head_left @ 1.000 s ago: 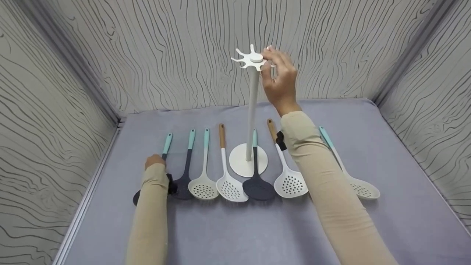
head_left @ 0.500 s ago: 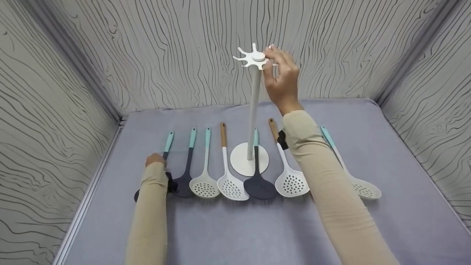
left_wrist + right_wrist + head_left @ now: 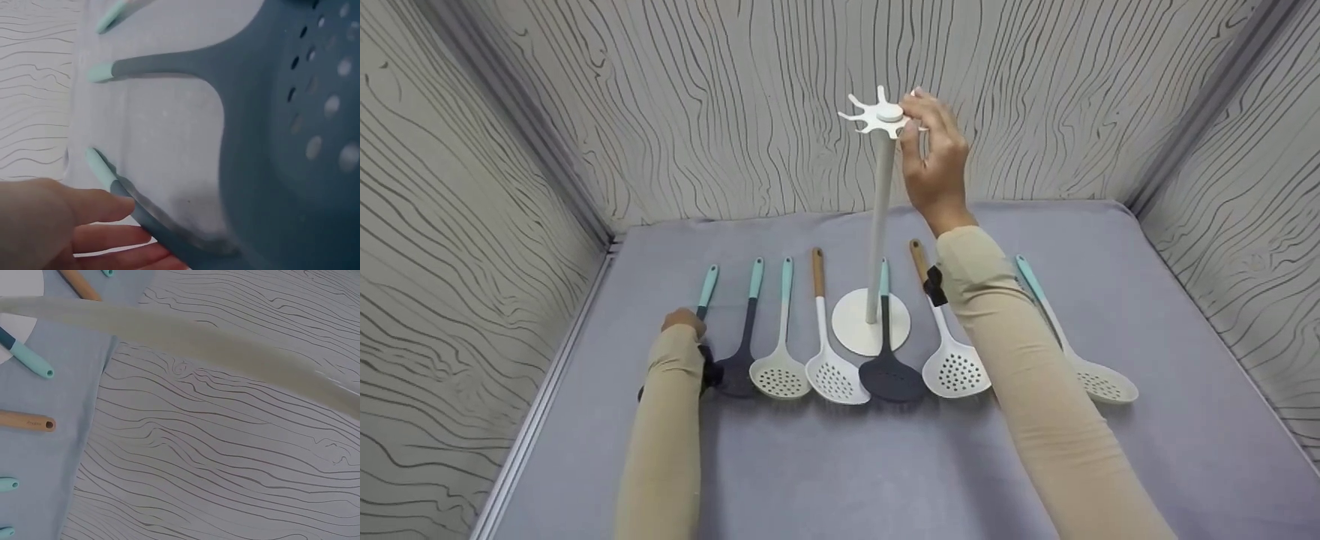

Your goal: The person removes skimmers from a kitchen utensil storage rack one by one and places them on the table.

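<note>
My left hand [image 3: 684, 322] is at the leftmost utensil [image 3: 708, 289], dark with a teal handle. In the left wrist view, the thumb and fingers [image 3: 112, 260] pinch its dark shaft below the teal; its head is mostly hidden by my arm. My right hand [image 3: 936, 154] is raised at the top of a tall white utensil stand [image 3: 880, 225], thumb and fingertips pinching its hooked crown at the right side. The crown's other hooks show bare. In the right wrist view the stand's pole [image 3: 185, 337] crosses blurred, and the hand is out of sight.
Along the grey cloth [image 3: 825, 465] lie a dark skimmer [image 3: 739, 373], pale skimmers [image 3: 780, 373] [image 3: 1102, 384], white slotted utensils [image 3: 837, 379] [image 3: 957, 367] with wooden handles, and a dark turner-like utensil [image 3: 891, 376] over the stand's round base [image 3: 851, 322]. Wood-grain panels [image 3: 720, 112] surround the table.
The scene has shifted slightly right and up in the head view. Both hands stay where they were, at the leftmost utensil and at the stand's top.
</note>
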A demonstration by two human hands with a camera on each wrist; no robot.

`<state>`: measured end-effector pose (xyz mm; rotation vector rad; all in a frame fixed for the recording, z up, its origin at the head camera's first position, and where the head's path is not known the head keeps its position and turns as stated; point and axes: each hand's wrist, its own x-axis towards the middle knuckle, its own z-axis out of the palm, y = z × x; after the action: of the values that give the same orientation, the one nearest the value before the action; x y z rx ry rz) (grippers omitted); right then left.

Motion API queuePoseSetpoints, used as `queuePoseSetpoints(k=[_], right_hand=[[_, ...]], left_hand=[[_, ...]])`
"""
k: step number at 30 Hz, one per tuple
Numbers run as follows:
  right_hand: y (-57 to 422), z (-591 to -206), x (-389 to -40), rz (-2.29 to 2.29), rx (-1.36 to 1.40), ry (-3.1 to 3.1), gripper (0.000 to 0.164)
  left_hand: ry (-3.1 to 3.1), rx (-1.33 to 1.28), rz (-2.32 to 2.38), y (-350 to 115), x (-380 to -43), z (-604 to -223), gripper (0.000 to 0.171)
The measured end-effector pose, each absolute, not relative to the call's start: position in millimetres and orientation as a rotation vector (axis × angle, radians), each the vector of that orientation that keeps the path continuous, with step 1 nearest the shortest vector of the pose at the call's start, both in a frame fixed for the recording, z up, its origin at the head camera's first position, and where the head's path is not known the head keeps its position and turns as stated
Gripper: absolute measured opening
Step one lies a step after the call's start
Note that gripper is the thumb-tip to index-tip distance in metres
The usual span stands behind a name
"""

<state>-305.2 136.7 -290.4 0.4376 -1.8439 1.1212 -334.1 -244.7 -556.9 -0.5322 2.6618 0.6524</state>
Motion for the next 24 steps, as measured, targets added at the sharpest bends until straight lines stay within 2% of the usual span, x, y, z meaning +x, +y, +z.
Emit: queuePoseSetpoints(k=[7, 17, 24], right_hand=[[140, -288, -303, 1.129, 0.459, -1.952, 0.032], [151, -281, -297, 1.071, 0.497, -2.051, 0.037], [168, -292, -295, 0.999, 0.469, -2.031, 0.054]], left_hand=[[2.698, -0.469, 0.629, -211, -305, -491, 0.034], [2.807, -0.259, 0.571, -174, -298, -457, 0.035], [2.915, -0.148, 0.531, -147, -291, -433, 0.041]])
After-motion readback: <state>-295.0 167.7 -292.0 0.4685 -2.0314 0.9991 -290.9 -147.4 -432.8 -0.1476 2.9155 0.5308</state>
